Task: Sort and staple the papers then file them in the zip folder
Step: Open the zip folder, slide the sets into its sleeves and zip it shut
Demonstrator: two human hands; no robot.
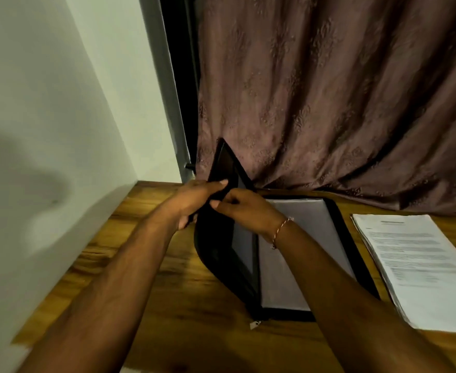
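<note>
Beside zip folder (pixel 221 254), stacked papers (pixel 415 265)

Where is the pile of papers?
In the head view, the pile of papers lies flat on the wooden table at the right, just beside the open zip folder, near the curtain.

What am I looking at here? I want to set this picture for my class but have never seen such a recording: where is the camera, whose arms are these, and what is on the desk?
There is no machine: a person wears one camera on the head, looking down at their own arms. The left hand and the right hand, with a bracelet, both grip the raised cover of a black zip folder lying open on a wooden table. A stack of printed papers lies to its right, apart. Behind hangs a brown curtain.
</note>
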